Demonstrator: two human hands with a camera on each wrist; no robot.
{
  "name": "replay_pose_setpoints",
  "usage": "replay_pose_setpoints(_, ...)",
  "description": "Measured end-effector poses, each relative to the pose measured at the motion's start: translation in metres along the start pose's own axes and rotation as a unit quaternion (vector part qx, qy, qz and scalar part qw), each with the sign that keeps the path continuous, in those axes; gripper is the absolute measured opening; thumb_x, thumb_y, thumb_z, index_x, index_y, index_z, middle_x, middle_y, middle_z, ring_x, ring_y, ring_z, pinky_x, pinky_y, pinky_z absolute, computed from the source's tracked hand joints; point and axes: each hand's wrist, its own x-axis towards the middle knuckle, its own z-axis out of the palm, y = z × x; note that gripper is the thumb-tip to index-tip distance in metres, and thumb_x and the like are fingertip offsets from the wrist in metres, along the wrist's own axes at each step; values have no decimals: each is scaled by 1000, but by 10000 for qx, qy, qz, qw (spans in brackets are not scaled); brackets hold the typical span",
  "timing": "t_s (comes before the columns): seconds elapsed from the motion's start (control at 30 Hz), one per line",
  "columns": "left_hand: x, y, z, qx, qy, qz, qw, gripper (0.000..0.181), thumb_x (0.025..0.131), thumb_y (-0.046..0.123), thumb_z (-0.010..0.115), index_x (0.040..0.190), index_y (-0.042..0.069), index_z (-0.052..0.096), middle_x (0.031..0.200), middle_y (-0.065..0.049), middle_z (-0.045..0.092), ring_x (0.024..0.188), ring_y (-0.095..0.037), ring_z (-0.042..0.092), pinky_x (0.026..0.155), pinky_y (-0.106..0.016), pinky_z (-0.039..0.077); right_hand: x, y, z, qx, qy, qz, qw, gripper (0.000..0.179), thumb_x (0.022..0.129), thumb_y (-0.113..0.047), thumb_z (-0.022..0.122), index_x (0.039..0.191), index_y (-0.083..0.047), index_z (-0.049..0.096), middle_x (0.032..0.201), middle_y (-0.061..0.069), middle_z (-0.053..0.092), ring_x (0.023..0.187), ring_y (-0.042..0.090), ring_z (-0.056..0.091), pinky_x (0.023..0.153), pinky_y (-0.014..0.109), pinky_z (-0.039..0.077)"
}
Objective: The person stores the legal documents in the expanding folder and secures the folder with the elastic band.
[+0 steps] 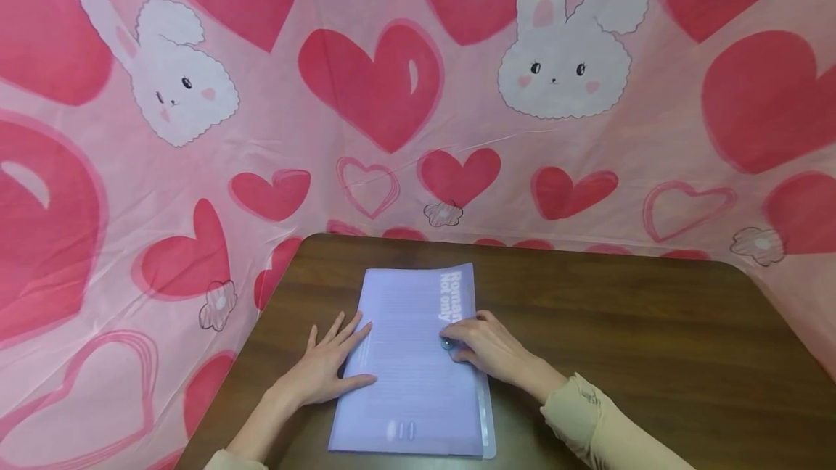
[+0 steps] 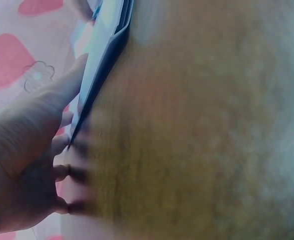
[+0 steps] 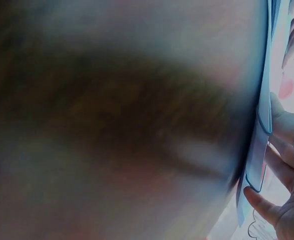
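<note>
A lilac translucent folder lies flat on the wooden table, with white lettering near its upper right and printed sheets showing through. Spread across its left edge, my left hand has its thumb and some fingertips on the cover; other fingertips touch the table in the left wrist view. At the folder's right edge, my right hand pinches a small shiny teal piece between thumb and forefinger. That piece is mostly covered, so its kind is unclear. The right wrist view shows fingers beside the folder's blue-edged flap.
The dark wooden table extends to the right of the folder. Pink cloth with red hearts and white rabbits hangs behind and at the left. Along the folder's right side a clear strip sticks out.
</note>
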Motion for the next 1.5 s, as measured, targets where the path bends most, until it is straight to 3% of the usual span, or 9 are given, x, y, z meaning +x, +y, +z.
replay_pose_setpoints(0.17,-1,-1,-2,15,-35,-40,10000,97,94,67,77,169,18,42,182,-14,28,168,-52,21,123,-92,8,7,-5,2,-452,67,-88,9989,42,90,-23,92,125,-11,74,118,4,84,110,17,78,103,54,50)
replay_pose_setpoints(0.4,-1,-1,-2,15,-60,-76,10000,97,94,67,77,170,17,41,182,-14,27,169,-51,19,123,-91,7,28,-18,3,-1290,230,-651,9892,51,76,-34,100,106,-17,62,85,-6,78,92,14,74,84,41,36)
replay_pose_setpoints(0.63,0,0,-1,-37,-40,-21,10000,96,95,67,76,170,17,41,182,-13,27,169,-50,18,123,-92,6,33,-20,-3,-1017,83,-319,9943,55,71,-32,103,101,-15,60,83,-2,77,76,11,70,80,38,33)
replay_pose_setpoints(0.8,1,-1,0,-28,-21,13,10000,96,95,67,75,170,17,41,182,-14,27,169,-50,19,123,-92,6,30,-18,-4,-669,139,-85,9976,65,73,-33,104,105,-14,51,98,0,86,84,14,79,85,40,38)
replay_pose_setpoints(1.03,1,-1,0,-48,-21,-7,10000,95,95,66,76,169,17,42,182,-14,27,169,-50,19,123,-92,7,27,-22,0,-1318,198,-289,9907,41,77,-32,101,89,-14,65,79,-2,72,79,14,68,92,53,49)
replay_pose_setpoints(1.2,0,-2,0,-53,-14,-55,10000,95,95,65,77,169,16,43,182,-15,28,169,-50,19,123,-92,7,29,-34,5,-2431,370,-702,9667,14,91,-15,88,95,-17,75,96,-1,79,92,19,74,87,51,57)
replay_pose_setpoints(1.33,0,-2,1,-49,-49,-76,9999,96,95,66,76,169,17,42,182,-13,27,169,-50,18,123,-91,7,30,-44,7,-3184,250,-800,9442,12,97,-12,81,104,-23,79,104,-2,77,96,21,75,87,54,64)
replay_pose_setpoints(1.4,1,-2,1,-49,-63,-68,9999,96,95,67,76,170,18,42,183,-13,26,170,-49,18,124,-91,6,30,-48,7,-3204,100,-672,9448,16,98,-10,80,106,-23,80,107,-1,76,99,23,74,89,57,64)
replay_pose_setpoints(1.5,2,-3,1,-42,-83,-66,9999,96,95,67,76,170,19,41,183,-12,26,170,-49,17,124,-91,6,30,-49,6,-2775,-300,-336,9597,20,98,-7,79,110,-23,78,112,1,74,105,26,73,91,62,63)
